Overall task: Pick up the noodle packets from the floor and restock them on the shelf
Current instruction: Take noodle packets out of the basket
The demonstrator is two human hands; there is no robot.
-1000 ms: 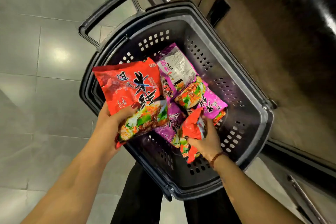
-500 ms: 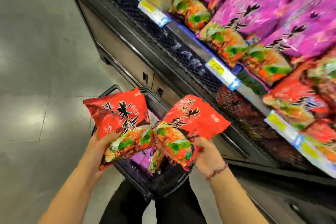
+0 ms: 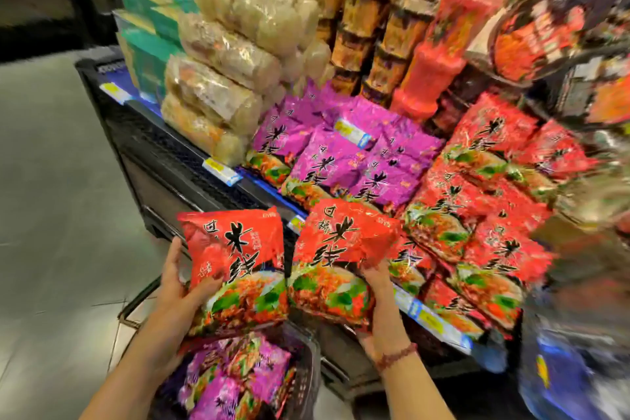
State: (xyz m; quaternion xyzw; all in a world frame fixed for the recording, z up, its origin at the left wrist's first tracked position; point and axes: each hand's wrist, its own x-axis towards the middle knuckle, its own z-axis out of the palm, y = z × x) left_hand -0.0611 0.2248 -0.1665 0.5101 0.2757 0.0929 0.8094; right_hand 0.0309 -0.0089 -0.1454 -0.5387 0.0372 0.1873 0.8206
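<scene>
Two hands (image 3: 177, 286), two red packets (image 3: 238, 269), one basket (image 3: 306, 377).

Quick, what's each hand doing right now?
Left hand grips the left red packet.
Right hand grips the right red packet.

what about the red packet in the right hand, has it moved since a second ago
Yes, the red packet rose out of the basket, toward the shelf.

Each hand (image 3: 177, 286) (image 3: 381, 290) grips a red noodle packet (image 3: 238, 259) (image 3: 341, 249) before the shelf (image 3: 218, 170).
</scene>
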